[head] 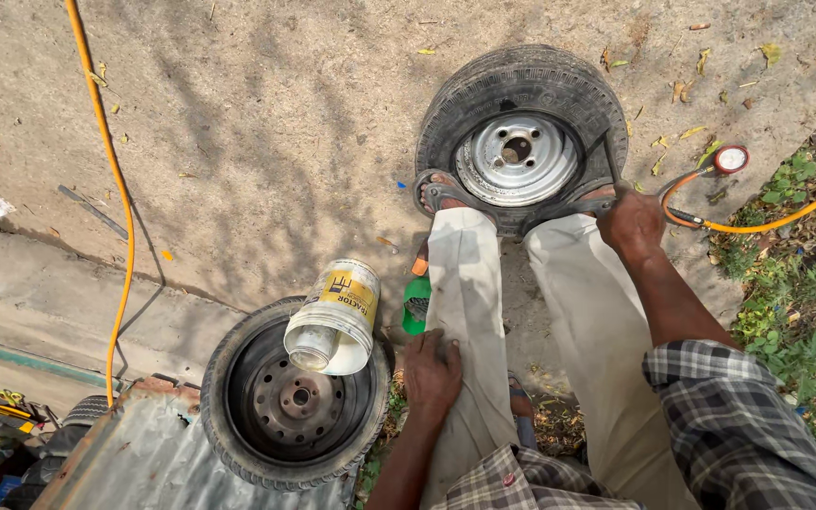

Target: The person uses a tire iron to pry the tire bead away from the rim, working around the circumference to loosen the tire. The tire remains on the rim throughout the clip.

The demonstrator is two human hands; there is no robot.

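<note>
Dirt ground (266, 142) bare leftward | right hand (631, 225) grips lever (608, 156) at tyre (521, 85) edge | left hand (432, 373) open on thigh

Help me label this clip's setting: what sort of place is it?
Probably an outdoor roadside tyre-repair spot. A wheel lies on bare dirt under the person's feet, a second wheel sits nearby, and an orange air hose with a pressure gauge lies beside the right hand.

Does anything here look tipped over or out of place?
Yes: a white and yellow can lies tipped on its side across the rim of the near tyre, not upright. Nothing looks spilled. The left hand rests on the person's leg nearby.
</note>
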